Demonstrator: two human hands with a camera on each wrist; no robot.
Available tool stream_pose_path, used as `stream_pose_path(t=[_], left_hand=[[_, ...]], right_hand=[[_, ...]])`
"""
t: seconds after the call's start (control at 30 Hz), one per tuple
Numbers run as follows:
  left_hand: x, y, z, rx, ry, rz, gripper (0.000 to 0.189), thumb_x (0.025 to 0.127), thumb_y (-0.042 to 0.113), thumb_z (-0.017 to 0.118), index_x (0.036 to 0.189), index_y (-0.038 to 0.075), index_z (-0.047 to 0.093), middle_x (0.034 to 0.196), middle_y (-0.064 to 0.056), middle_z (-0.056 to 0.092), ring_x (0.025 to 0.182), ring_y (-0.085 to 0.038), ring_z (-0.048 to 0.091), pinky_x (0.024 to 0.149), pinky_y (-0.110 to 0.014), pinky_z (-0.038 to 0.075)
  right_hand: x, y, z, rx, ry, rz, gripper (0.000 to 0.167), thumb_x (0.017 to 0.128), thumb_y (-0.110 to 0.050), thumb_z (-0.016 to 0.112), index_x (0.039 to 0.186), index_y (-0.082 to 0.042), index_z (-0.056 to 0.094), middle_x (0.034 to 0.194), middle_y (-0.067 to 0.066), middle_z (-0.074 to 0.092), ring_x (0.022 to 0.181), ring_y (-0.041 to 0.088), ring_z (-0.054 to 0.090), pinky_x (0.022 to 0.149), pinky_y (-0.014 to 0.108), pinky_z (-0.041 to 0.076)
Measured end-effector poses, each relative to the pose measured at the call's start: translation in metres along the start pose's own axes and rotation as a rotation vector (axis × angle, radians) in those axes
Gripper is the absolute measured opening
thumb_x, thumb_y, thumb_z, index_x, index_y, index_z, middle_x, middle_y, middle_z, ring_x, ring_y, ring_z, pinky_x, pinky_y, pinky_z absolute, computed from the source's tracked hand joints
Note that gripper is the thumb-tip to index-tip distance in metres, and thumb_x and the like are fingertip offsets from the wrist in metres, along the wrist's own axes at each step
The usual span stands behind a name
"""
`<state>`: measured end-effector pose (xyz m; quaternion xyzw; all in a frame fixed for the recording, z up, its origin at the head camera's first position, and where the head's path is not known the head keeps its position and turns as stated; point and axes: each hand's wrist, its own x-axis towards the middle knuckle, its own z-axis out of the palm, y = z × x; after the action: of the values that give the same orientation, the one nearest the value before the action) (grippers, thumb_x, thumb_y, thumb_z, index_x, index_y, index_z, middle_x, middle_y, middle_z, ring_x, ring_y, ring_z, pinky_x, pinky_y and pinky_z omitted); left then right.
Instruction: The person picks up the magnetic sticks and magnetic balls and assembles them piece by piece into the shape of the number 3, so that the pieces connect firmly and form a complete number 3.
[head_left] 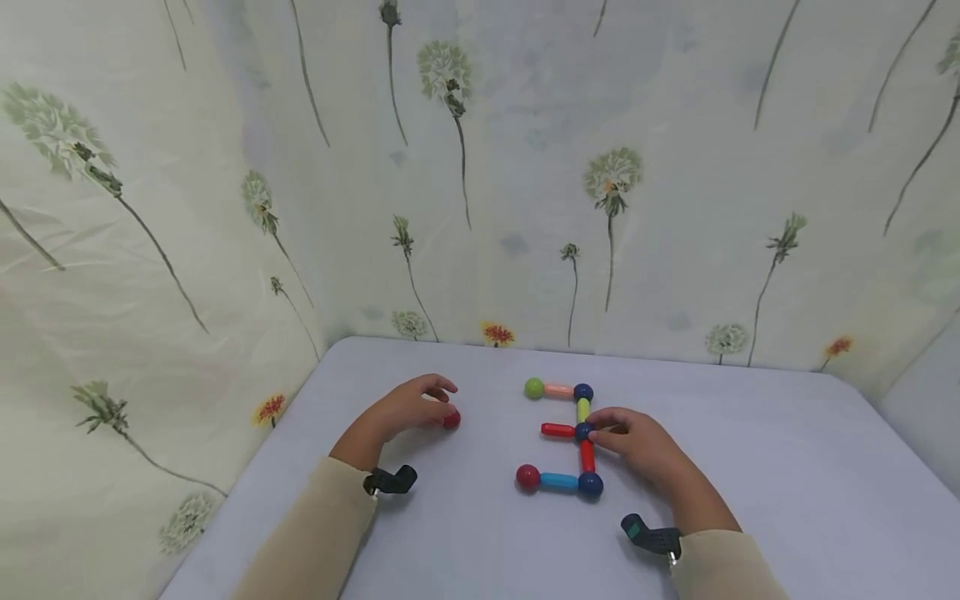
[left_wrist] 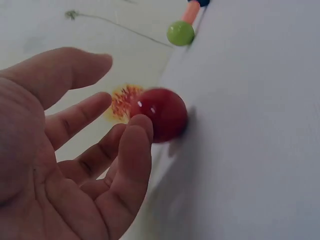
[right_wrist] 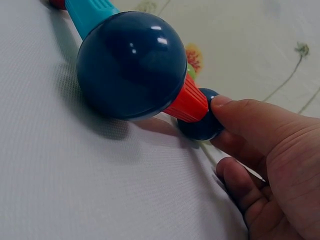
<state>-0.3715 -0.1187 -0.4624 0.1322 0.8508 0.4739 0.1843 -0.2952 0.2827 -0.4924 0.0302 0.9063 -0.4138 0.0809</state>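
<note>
My left hand [head_left: 412, 407] is over the left part of the table with its fingers loosely bent. A glossy red ball [left_wrist: 162, 115] lies at its fingertips; one fingertip overlaps the ball, while the uppermost digit in the left wrist view stays apart from it. My right hand [head_left: 637, 437] pinches the middle dark blue ball [right_wrist: 202, 125] of a rod-and-ball figure. From that ball a red rod [head_left: 558, 430] points left, a yellow-green rod [head_left: 583, 410] runs to the far blue ball [head_left: 583, 392], and another red rod [right_wrist: 187, 102] reaches the near blue ball [right_wrist: 132, 65].
A salmon rod [head_left: 558, 390] joins the far blue ball to a green ball [head_left: 534, 387]. At the near end, a light blue rod [head_left: 559, 482] leads to another red ball [head_left: 528, 477]. The white table [head_left: 465, 542] meets a flower-patterned cloth [head_left: 525, 208] behind it.
</note>
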Motion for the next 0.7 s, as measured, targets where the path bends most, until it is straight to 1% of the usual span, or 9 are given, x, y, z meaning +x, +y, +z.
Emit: stream_pose_path(t=[0.13,0.2,0.3,0.53,0.7], left_hand=[[0.002,-0.012,0.0,0.047,-0.023,-0.011,0.045,0.091,0.034,0.08,0.132,0.023,0.066,0.129,-0.002,0.064,0.107,-0.022,0.064,0.095,-0.04,0.052],[0.004,-0.016,0.001,0.044,-0.032,-0.007,0.045,0.09,0.032,0.082,0.132,0.024,0.066,0.129,-0.003,0.064,0.109,-0.023,0.062,0.093,-0.039,0.053],[0.006,-0.019,0.003,0.052,-0.029,-0.001,0.042,0.089,0.029,0.083,0.128,0.024,0.067,0.126,-0.003,0.064,0.109,-0.024,0.061,0.089,-0.037,0.055],[0.007,-0.019,0.006,0.104,0.008,-0.003,0.03,0.088,0.023,0.083,0.116,0.022,0.07,0.115,-0.004,0.066,0.106,-0.023,0.06,0.086,-0.036,0.053],[0.007,-0.016,0.011,0.111,0.03,-0.011,0.028,0.088,0.024,0.083,0.114,0.021,0.071,0.113,-0.003,0.067,0.106,-0.023,0.06,0.087,-0.037,0.053]], right_hand=[[0.0,0.0,0.0,0.004,-0.003,0.003,0.04,0.096,-0.042,0.076,0.131,-0.026,0.07,0.132,0.005,0.066,0.125,0.03,0.057,0.1,0.054,0.052],[0.0,-0.001,0.0,0.005,-0.002,0.002,0.04,0.096,-0.041,0.076,0.131,-0.025,0.07,0.132,0.005,0.067,0.125,0.029,0.057,0.101,0.054,0.052],[0.0,-0.002,-0.001,0.005,0.0,-0.001,0.039,0.096,-0.04,0.076,0.131,-0.025,0.07,0.131,0.005,0.067,0.125,0.029,0.057,0.1,0.054,0.052],[0.0,-0.002,0.0,-0.007,0.0,-0.01,0.04,0.095,-0.04,0.077,0.131,-0.025,0.07,0.129,0.006,0.068,0.122,0.03,0.058,0.099,0.052,0.052],[-0.001,-0.001,0.003,-0.005,0.012,-0.006,0.039,0.095,-0.039,0.077,0.13,-0.025,0.07,0.128,0.006,0.068,0.121,0.029,0.058,0.099,0.052,0.052]])
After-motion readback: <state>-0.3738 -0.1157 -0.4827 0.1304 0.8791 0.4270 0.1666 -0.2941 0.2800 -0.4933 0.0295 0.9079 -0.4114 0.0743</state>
